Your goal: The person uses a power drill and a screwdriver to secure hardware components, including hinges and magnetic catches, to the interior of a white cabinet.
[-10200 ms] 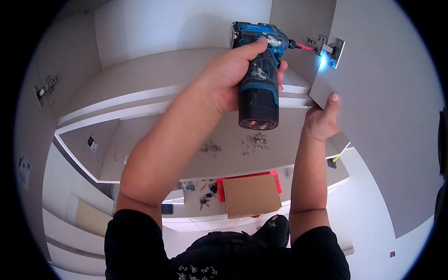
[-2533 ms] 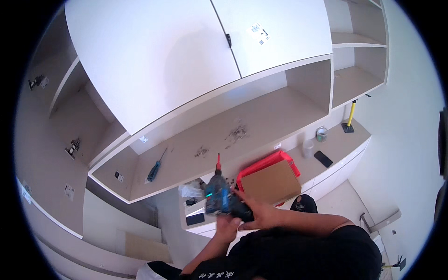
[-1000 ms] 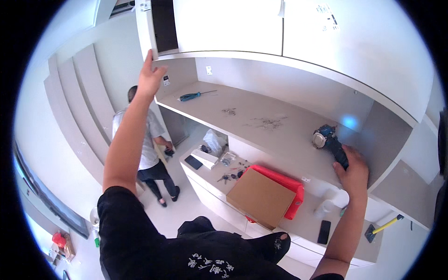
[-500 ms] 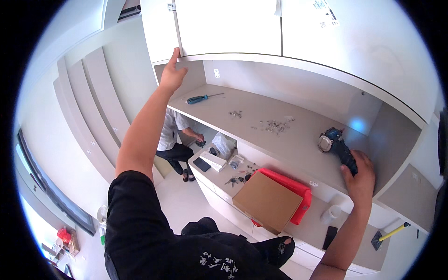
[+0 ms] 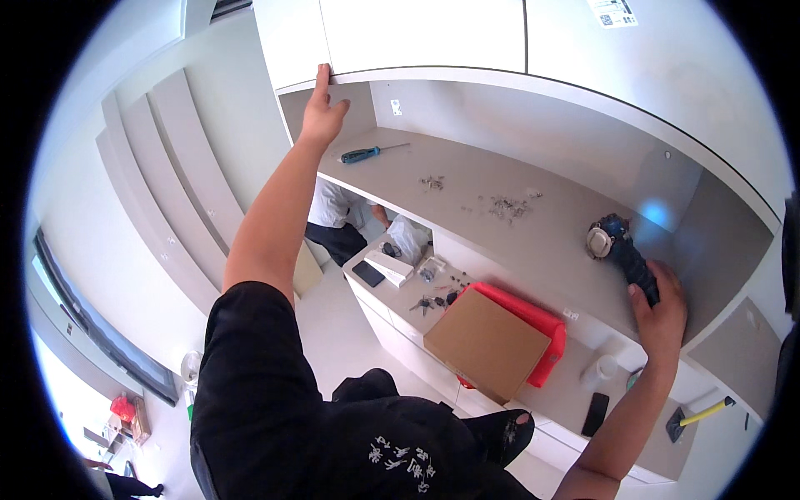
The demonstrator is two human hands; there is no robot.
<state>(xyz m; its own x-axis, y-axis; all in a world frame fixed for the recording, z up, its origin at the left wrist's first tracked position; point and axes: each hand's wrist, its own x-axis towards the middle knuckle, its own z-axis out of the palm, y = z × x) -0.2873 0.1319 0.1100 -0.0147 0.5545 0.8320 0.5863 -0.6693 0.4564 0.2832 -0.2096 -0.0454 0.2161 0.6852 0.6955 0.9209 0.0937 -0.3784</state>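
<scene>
My left hand is raised to the lower edge of the white upper cabinet doors. Its index finger points up against the seam between two doors, the thumb stands apart, and nothing is held. On the right, my right hand wraps round the handle of a dark blue cordless drill resting on the open shelf. The drill's lamp throws a bluish spot onto the shelf's back wall. A blue-handled screwdriver lies at the shelf's left end. Small metal fittings are scattered in two groups along its middle.
Below, the counter carries an open cardboard box, a red case, phones, keys and a clear cup. A co-worker bends beside the counter's left end. Long panels lean on the left wall.
My view has tilted down a little, so the shelf sits higher in it. Both hands keep their places. The co-worker has bent closer to the counter, and another person shows at the lower left.
</scene>
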